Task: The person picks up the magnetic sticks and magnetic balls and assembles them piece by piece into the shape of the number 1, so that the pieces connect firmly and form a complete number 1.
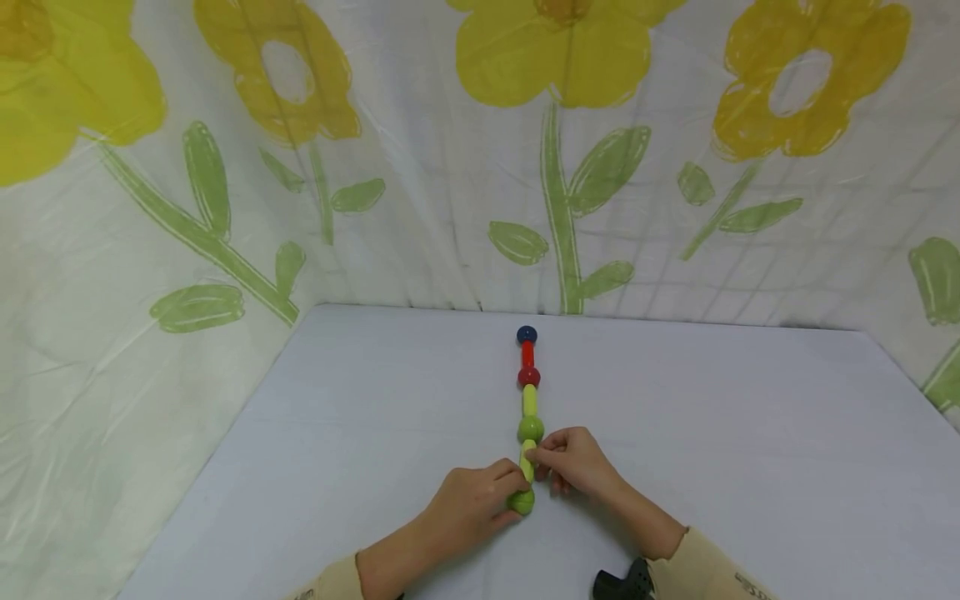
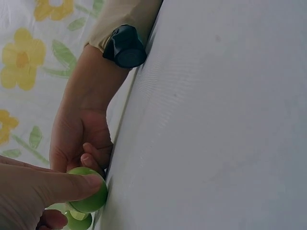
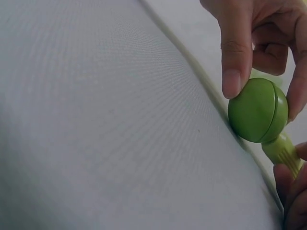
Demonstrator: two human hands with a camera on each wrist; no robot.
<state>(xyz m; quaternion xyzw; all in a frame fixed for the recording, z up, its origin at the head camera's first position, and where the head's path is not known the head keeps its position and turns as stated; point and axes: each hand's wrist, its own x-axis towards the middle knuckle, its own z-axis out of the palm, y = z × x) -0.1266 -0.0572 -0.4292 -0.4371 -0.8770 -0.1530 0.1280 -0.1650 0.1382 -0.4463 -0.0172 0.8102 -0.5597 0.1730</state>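
Observation:
A straight chain of balls and rods lies on the table, pointing away from me in the head view. From the far end come a dark blue ball [image 1: 527,335], a red rod [image 1: 528,354], a red ball [image 1: 528,377], a yellow-green rod [image 1: 530,401] and a green ball [image 1: 531,429]. Closer in are a second yellow-green rod [image 3: 278,149] and the nearest green ball [image 3: 253,111]. My left hand [image 1: 472,498] pinches that nearest ball between thumb and fingers. Thumb and fingertips of my right hand [image 1: 581,463] pinch the rod joined to it.
The chain rests on a table [image 1: 735,417] with a pale cloth. Behind and at the sides hangs a white curtain [image 1: 420,208] with yellow flowers and green leaves. A black wrist camera [image 1: 624,581] sits by the right sleeve.

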